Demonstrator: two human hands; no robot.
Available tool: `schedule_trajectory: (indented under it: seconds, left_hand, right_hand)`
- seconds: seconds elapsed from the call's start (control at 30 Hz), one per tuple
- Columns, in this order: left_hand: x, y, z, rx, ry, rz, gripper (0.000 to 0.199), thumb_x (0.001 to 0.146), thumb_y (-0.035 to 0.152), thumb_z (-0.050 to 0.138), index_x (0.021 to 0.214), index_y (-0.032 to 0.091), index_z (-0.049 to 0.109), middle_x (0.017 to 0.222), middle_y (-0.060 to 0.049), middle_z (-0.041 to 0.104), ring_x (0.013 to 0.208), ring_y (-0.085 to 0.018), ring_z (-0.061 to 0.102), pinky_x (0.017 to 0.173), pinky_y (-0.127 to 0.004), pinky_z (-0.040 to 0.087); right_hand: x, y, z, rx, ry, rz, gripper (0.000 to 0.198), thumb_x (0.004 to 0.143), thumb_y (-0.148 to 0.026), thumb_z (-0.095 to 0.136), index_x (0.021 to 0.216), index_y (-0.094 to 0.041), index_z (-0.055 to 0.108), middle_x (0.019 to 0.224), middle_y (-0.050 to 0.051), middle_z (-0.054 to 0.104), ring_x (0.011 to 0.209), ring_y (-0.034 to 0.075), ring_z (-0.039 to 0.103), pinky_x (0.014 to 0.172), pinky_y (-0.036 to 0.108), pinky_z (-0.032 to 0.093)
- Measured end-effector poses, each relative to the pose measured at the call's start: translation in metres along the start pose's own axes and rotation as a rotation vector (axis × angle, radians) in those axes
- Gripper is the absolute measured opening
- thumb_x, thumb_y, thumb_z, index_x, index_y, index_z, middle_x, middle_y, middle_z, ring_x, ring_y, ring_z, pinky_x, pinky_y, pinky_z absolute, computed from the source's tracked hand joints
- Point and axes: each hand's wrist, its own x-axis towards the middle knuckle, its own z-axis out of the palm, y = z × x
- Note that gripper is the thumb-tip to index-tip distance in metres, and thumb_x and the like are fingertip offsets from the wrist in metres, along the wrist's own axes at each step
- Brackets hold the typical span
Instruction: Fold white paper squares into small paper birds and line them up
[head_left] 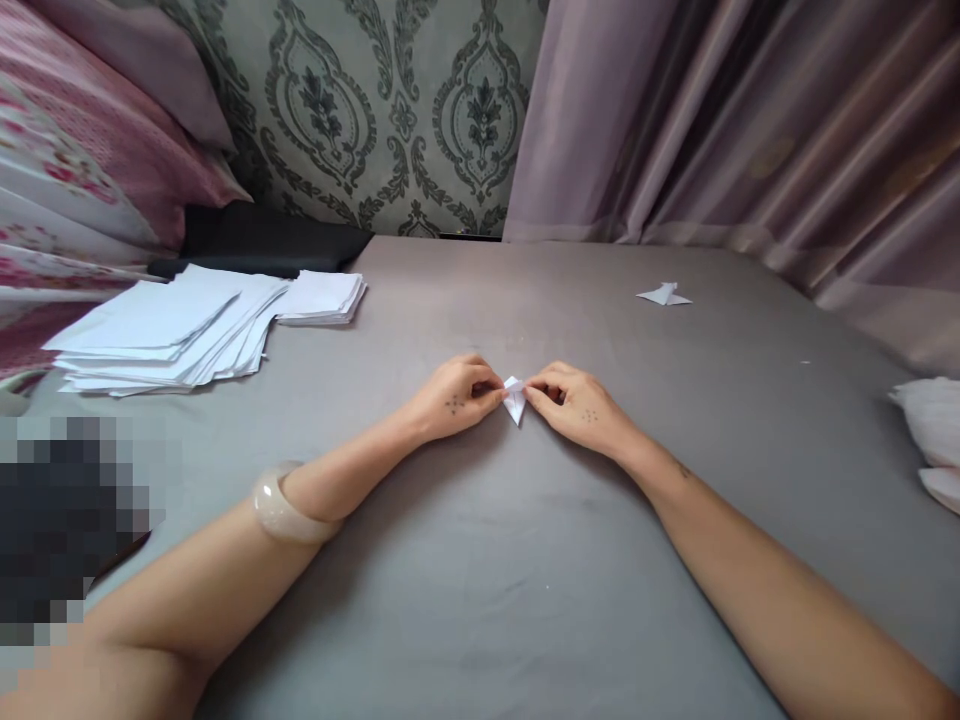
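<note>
A small folded piece of white paper (514, 402), kite-shaped with its point toward me, is held between my two hands just above the grey sheet (480, 600). My left hand (463, 396) pinches its left edge between thumb and fingers. From the other side, my right hand (574, 402) pinches the right edge the same way. The fingertips cover both upper side edges of the paper. Farther off to the right, a finished-looking folded paper figure (665, 294) with pointed wings rests on the sheet.
At the left lies a loose stack of large white paper sheets (161, 325), beside a smaller stack of cut paper (321, 297). Behind them is a black flat item (270, 240). Mauve curtains (675, 120) hang at the right. White fabric (934, 425) lies at the right edge.
</note>
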Motion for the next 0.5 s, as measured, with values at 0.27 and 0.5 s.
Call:
schedule_trajectory:
  seconds: [0.27,0.5]
  left_hand:
    - [0.008,0.001,0.002,-0.001,0.046,-0.137,0.022,0.084,0.029,0.055,0.075,0.015,0.069,0.083,-0.005,0.062,0.068,-0.012,0.055,0.067,-0.026,0.044]
    - [0.010,0.002,0.003,0.018,0.052,-0.156,0.018,0.081,0.025,0.057,0.075,0.014,0.069,0.084,-0.006,0.062,0.068,-0.013,0.055,0.067,-0.027,0.046]
  right_hand:
    - [0.009,-0.003,0.002,-0.038,0.035,0.100,0.022,0.085,-0.032,0.052,0.079,-0.021,0.070,0.083,0.003,0.064,0.069,0.013,0.055,0.070,0.029,0.043]
    - [0.012,-0.002,0.006,-0.067,0.107,0.099,0.018,0.082,-0.033,0.058,0.074,-0.020,0.068,0.079,0.003,0.065,0.066,0.014,0.055,0.065,0.029,0.042]
